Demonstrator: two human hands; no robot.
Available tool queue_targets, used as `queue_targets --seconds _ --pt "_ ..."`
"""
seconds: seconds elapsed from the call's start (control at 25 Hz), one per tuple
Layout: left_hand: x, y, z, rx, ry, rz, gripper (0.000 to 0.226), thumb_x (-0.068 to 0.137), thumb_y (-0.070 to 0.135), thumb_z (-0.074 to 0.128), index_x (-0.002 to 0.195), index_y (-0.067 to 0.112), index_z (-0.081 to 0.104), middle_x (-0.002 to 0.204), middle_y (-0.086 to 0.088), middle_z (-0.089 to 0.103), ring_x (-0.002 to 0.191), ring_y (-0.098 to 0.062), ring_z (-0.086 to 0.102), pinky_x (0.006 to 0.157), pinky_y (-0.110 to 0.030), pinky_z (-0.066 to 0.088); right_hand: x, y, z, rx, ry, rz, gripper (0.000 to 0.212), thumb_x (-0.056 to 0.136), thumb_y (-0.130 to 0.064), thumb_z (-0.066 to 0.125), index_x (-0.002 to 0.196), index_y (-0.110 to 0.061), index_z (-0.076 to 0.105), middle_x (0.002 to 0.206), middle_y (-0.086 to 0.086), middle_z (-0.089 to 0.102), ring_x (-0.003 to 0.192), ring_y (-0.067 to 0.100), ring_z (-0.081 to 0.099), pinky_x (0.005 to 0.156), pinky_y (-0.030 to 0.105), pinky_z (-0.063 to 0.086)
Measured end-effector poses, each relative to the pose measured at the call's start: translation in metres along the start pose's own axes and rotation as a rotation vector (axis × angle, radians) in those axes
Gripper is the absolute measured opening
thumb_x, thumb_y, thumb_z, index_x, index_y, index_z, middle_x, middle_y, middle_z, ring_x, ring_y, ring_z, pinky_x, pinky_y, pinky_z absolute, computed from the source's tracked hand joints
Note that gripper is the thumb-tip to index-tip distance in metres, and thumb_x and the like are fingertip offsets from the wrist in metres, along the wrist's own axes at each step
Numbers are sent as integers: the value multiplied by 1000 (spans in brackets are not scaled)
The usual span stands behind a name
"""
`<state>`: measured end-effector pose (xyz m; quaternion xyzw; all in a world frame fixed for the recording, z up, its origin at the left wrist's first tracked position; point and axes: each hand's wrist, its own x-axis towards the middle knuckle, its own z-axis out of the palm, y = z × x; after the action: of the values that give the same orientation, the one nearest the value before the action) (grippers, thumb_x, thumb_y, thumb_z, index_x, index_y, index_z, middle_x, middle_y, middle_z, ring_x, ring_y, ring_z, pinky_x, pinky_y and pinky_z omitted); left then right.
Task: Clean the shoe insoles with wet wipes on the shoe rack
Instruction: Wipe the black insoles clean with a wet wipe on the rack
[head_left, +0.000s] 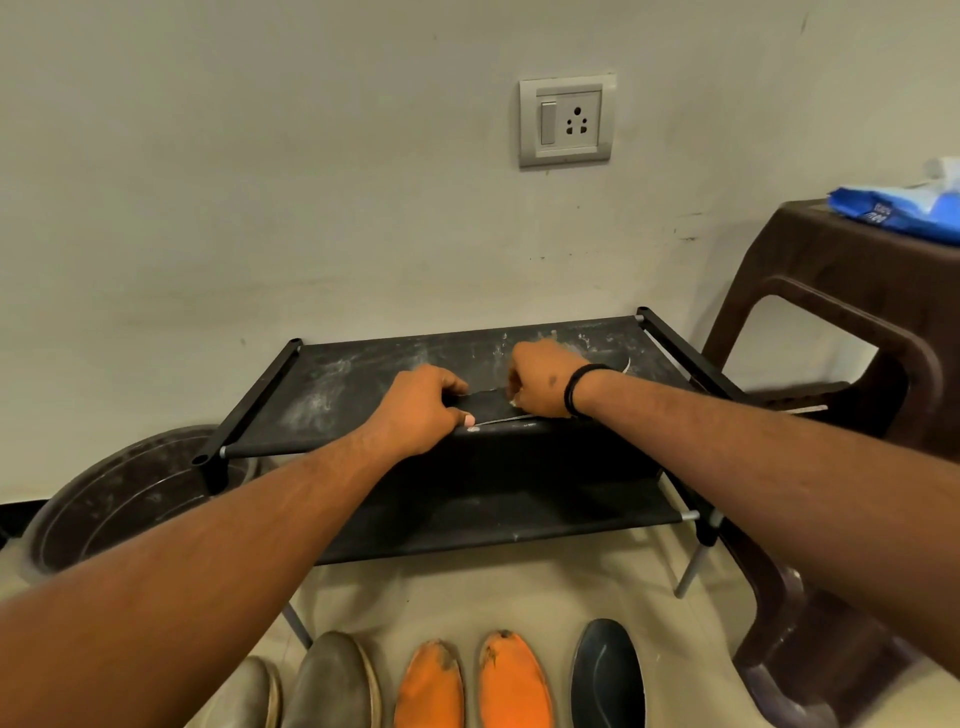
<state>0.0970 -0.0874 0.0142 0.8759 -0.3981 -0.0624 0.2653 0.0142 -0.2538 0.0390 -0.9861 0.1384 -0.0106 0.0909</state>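
A black insole (485, 405) lies along the front of the top shelf of the black shoe rack (363, 374). My left hand (423, 408) pins its left end, fingers curled over the far edge and thumb on the near edge. My right hand (540, 379) is curled on the insole's right part, and a small white bit of wet wipe (514, 400) shows under its fingers. On the floor below lie several more insoles: two grey (332, 680), two orange (511, 680) and one dark blue (608, 675). A blue wet-wipe pack (893, 210) sits on the brown stool.
The brown plastic stool (841, 332) stands close to the rack's right side. A dark round tub (124, 499) sits on the floor at the left. The wall behind carries a switch and socket plate (567, 120). The rack's top shelf is dusty with white marks.
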Motion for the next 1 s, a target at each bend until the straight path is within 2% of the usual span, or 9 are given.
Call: queue_targets --seconds 0.12,0.24,0.28,0.4,0.56,0.72,0.8,0.88,1.0 --pt "1 -2 0 3 2 -4 51 83 21 79 131 15 63 130 -3 65 118 -16 61 99 -23 42 -2 -3 -4 95 -79 -33 12 89 -9 65 94 -10 76 89 0 71 79 11 63 77 26 51" --pt "0 0 -1 -18 -8 -10 47 84 20 78 128 14 65 127 -3 67 115 -15 62 94 -21 41 1 5 0 -16 7 62 12 89 -13 61 98 -11 69 96 7 70 87 24 65 85 39 56" --pt "0 0 -1 -16 -10 -7 47 84 20 78 128 14 64 127 -3 67 115 -15 62 94 -21 41 -1 3 1 -11 7 59 12 89 -13 62 98 -11 70 97 8 71 87 24 66 85 39 56" --pt "-2 -1 -1 -6 -6 -11 49 84 23 78 131 14 63 129 -4 66 117 -16 61 97 -23 42 -6 -3 0 110 -73 -31 12 88 -10 68 97 -10 76 96 3 74 80 11 65 79 27 54" --pt "-2 -1 0 -10 -18 -6 48 86 22 76 132 15 62 131 -3 65 119 -16 60 105 -30 44 -3 6 4 -81 51 85 20 90 -11 58 107 -12 68 107 9 69 95 27 65 88 40 55" --pt "-3 -3 -1 -4 -11 65 44 87 19 75 129 19 65 130 1 66 121 -14 60 107 -29 44 -8 -7 5 44 -57 -27 18 90 -10 63 105 -12 73 107 3 70 98 20 64 88 29 51" --pt "-4 -3 -1 2 -24 99 35 88 17 74 123 20 70 126 1 68 118 -12 61 106 -26 44 -6 -5 2 34 -27 -10 19 90 -9 62 105 -15 72 108 4 70 98 21 65 88 32 53" --pt "-4 -1 -2 6 -32 112 30 88 14 73 118 17 73 124 0 69 117 -13 62 105 -23 42 1 4 5 -47 48 98 21 90 -10 58 108 -14 68 108 9 68 96 27 65 88 40 55" --pt "-5 -1 -2 32 -36 127 26 88 14 73 114 15 75 123 -3 70 117 -15 62 102 -21 41 5 -6 11 81 54 106 16 89 -9 61 101 -10 70 103 9 71 91 26 66 85 37 56"
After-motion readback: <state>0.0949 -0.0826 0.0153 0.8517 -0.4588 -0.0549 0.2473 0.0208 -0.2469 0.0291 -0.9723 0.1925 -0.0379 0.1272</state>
